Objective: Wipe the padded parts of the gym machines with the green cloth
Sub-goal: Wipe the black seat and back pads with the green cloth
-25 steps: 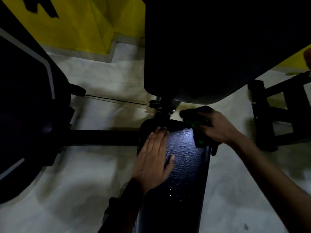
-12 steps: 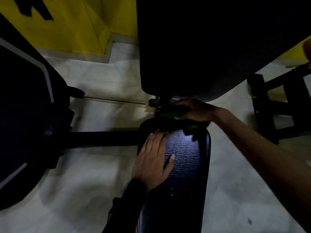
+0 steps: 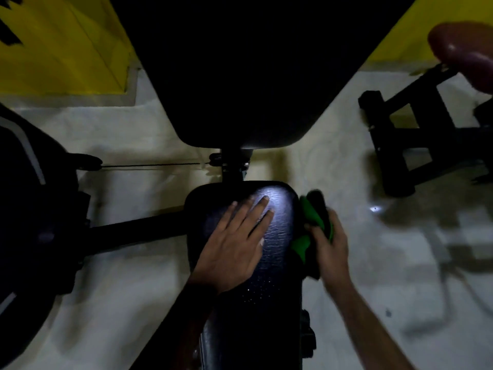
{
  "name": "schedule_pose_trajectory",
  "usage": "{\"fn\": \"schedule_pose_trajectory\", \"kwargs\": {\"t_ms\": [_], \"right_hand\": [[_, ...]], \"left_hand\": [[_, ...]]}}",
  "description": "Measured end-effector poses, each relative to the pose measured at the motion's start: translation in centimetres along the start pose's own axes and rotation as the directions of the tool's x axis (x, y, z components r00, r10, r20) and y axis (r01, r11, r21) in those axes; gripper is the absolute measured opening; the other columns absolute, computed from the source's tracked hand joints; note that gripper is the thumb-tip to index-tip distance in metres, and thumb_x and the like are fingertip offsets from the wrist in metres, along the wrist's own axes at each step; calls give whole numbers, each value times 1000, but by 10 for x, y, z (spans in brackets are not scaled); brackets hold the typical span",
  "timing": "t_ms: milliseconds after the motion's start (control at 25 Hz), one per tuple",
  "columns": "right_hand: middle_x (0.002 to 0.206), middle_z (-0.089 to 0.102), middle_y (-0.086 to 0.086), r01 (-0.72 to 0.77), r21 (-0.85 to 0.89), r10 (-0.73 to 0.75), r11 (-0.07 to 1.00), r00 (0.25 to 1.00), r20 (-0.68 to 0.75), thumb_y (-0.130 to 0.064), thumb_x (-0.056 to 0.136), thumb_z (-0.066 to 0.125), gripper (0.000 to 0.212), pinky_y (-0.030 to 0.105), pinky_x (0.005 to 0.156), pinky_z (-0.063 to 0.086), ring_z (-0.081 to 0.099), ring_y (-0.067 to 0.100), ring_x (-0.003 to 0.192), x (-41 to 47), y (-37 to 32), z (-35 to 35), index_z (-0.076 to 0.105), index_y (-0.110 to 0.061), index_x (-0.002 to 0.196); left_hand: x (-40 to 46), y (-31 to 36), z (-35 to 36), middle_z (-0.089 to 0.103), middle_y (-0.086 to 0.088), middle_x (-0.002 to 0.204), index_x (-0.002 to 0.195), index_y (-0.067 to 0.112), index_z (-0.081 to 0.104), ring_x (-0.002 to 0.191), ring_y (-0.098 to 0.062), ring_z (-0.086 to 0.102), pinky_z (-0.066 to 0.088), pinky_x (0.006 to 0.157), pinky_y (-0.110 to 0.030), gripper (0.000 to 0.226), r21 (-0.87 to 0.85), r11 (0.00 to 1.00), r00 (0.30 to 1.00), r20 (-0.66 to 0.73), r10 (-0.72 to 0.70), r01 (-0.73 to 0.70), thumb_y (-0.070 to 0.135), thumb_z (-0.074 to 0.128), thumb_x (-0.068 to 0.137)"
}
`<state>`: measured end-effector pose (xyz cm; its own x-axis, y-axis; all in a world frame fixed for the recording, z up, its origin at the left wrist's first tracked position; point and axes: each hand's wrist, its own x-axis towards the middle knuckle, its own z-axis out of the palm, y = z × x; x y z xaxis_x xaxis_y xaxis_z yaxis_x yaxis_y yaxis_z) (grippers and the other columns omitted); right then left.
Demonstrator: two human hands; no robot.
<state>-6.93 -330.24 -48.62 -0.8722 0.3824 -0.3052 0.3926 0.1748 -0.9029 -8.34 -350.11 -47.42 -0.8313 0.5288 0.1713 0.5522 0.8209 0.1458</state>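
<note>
The green cloth (image 3: 310, 231) is bunched in our right hand (image 3: 329, 245), pressed against the right edge of the black seat pad (image 3: 280, 236), near its far end.

Largest in view is the pale floor (image 3: 133, 303), which fills most of the scene, dimly lit. Above the seat pad a big dark back pad (image 3: 253, 76) rises towards us and blocks the middle of the view; its lower edge catches a little light. To the left stands a bulky dark machine housing (image 3: 32, 209) with a pale stripe, and a thin cable (image 3: 149, 165) runs from it to the post between the two pads. A dark bar (image 3: 133, 233) runs along the floor from the housing towards the seat pad. Yellow wall panels (image 3: 61, 49) show in the far corners. At the right stands a black metal frame (image 3: 405, 140), well apart from the seat pad.

The seat pad is textured and glossy, with a bright patch of light at its far end and small droplets nearer to us.

Our left hand (image 3: 234, 249) lies flat on the pad, fingers (image 3: 262, 206) spread and holding nothing. Our right hand is closed around the cloth, fingers curled over the folds, a little blurred.
</note>
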Motion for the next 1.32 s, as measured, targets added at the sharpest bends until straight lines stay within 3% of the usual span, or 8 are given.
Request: {"fn": "schedule_pose_trajectory", "kwargs": {"t_ms": [160,360,480,680,880,960,1160,1320], "right_hand": [[120,61,2,-32,77,37,997,997,-66,-22,74,61,45,49,103,42,57,20,115,-68,17,-2,61,-44,113],[118,61,10,45,15,-44,999,996,-75,-37,67,58,57,42,103,42,58,20,111,22,-31,17,61,-15,120],[113,61,7,25,50,-20,998,994,-105,-32,67,62,45,39,100,44,58,15,105,3,-24,16,63,-23,111],[109,63,12,-58,105,72,993,987,-142,-37,63,64,45,49,99,44,60,18,101,-92,24,-3,63,-25,106],[89,67,-7,36,148,-14,988,989,-147,-43,69,81,34,26,81,52,62,6,82,-43,-13,9,64,-25,93],[81,66,-13,71,128,-45,989,980,-195,-39,75,77,23,29,80,52,61,3,78,-27,-20,15,62,-27,88],[102,67,3,11,87,6,996,983,-185,-32,77,71,27,36,90,50,63,12,94,-95,29,-2,64,-22,100],[104,67,1,-49,63,58,997,987,-148,-28,77,72,26,44,95,48,64,14,100,-159,59,-16,66,-26,102]], "left_hand": [[9,2,2,30,-6,154,145,12,38,143,-22,25,23,114,-46,56,5,1000,999,32,5,-6,29,38,92],[8,2,0,33,-8,153,145,11,38,141,-26,30,25,113,-48,56,7,1000,999,28,22,-22,28,35,92],[8,1,1,34,-9,152,144,10,40,139,-28,33,26,112,-49,55,-1,999,999,9,33,-33,28,36,92],[6,-1,3,34,-10,152,144,8,38,138,-29,33,25,111,-49,54,9,999,999,-17,50,-49,28,35,93],[5,0,5,33,-12,152,144,8,36,138,-31,34,23,111,-50,55,21,998,998,-17,54,-54,28,33,93],[5,-1,6,34,-13,152,144,7,37,138,-31,33,22,111,-50,54,24,998,998,-22,61,-60,27,33,93],[-3,5,5,36,-11,151,142,6,40,139,-29,32,19,114,-52,50,-36,996,996,-48,76,-78,23,35,95],[-10,4,3,34,-11,152,143,6,38,140,-29,31,18,114,-51,50,-36,993,994,-29,110,-111,23,35,96]]}}
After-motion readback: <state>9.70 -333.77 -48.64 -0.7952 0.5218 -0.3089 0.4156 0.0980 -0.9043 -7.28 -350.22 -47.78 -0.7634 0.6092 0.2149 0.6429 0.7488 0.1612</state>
